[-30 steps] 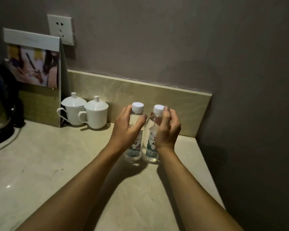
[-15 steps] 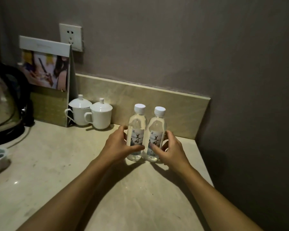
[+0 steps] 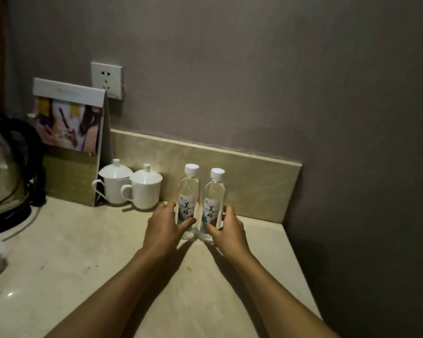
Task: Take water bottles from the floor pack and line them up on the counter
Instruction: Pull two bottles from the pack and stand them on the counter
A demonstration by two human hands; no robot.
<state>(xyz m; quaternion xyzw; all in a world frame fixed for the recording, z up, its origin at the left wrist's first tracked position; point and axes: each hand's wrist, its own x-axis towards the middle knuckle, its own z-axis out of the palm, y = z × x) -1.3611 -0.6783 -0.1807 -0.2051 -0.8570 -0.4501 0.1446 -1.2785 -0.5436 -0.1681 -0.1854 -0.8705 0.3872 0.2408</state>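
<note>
Two clear water bottles with white caps stand upright side by side on the beige counter (image 3: 83, 276), close to the backsplash. My left hand (image 3: 164, 228) grips the lower part of the left bottle (image 3: 188, 191), thumb across its front. My right hand (image 3: 227, 231) grips the lower part of the right bottle (image 3: 214, 193) the same way. The two bottles almost touch. The floor pack is out of view.
Two white lidded cups (image 3: 144, 189) stand just left of the bottles. A standing card (image 3: 69, 142) and a kettle (image 3: 5, 176) are farther left, a wall socket (image 3: 106, 80) above. The counter ends at the wall corner on the right.
My hands slid from the bottles' upper parts down to their lower parts. The bottles stand in the same spot, and the view has pulled back.
</note>
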